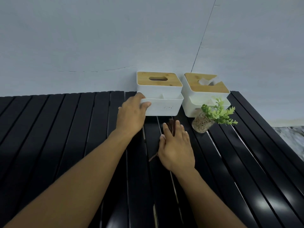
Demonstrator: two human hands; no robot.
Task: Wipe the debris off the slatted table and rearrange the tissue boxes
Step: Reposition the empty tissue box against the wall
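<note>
Two white tissue boxes with wooden lids stand side by side against the wall at the back of the black slatted table. My left hand grips the front left corner of the left tissue box, thumb on its rim. The right tissue box has a tissue poking out of its lid. My right hand lies flat, fingers spread, pressing a dark brown cloth onto the slats just in front of the left box. Most of the cloth is hidden under the hand.
A small glass jar with a green plant leans in front of the right box, close to my right hand. A pale wall runs behind the table. The table's right edge slopes away at the far right.
</note>
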